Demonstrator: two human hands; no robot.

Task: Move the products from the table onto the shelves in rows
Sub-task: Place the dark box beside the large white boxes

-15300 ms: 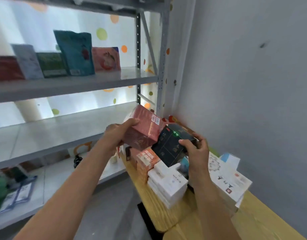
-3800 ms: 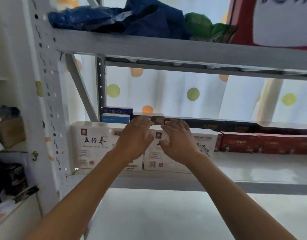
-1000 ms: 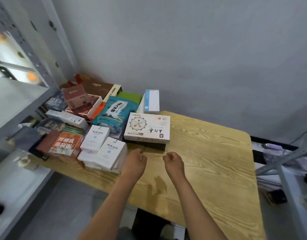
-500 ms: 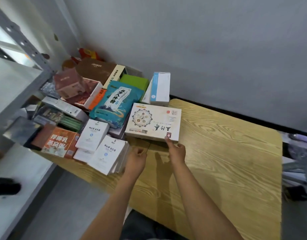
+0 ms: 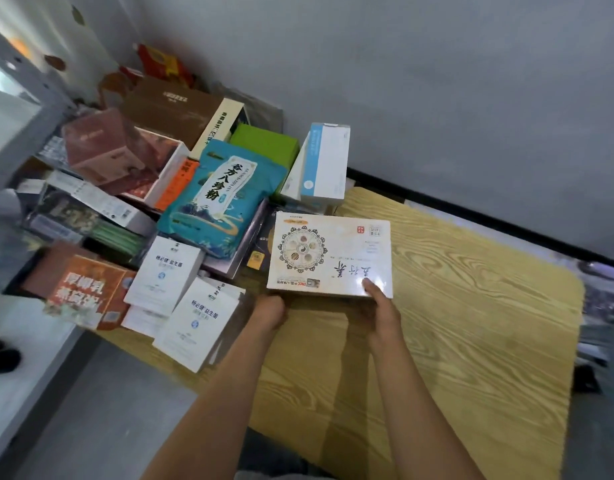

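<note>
Flat white rectangular carton [image 5: 330,256] with a round mandala-like emblem and brush-style black characters on its lid, printed upside down to the camera, glossy with a glare patch at its near right corner. Lying at the near edge of the product pile, on top of a dark box [image 5: 260,245] with a gold label. Gripped at the near right corner by the right hand [image 5: 381,310], thumb pressed on the lid, fingers hidden beneath. Met at the near left corner by the left hand [image 5: 271,311], fingers tucked under the carton's edge, so curl cannot be told.

Just left, small white boxes [image 5: 167,270] with blue print reading 畅必健 益生菌, stacked and fanned, one overhanging the table edge. Behind these, a teal pouch [image 5: 222,199] labelled 谷方八珍粉. Further back, a lime-green box [image 5: 265,145], a white-and-light-blue upright box [image 5: 324,161], a brown carton [image 5: 170,109], a pinkish-red box [image 5: 101,147] tilted on an open tray. At far left, an orange-red box [image 5: 78,294] with large white characters, blurred.

All resting on a light wood-grain table [image 5: 472,323] with rounded corners, pushed against a plain grey wall [image 5: 402,81] with a dark skirting line. Grey metal shelving [image 5: 25,84] at the left, grey floor below.
</note>
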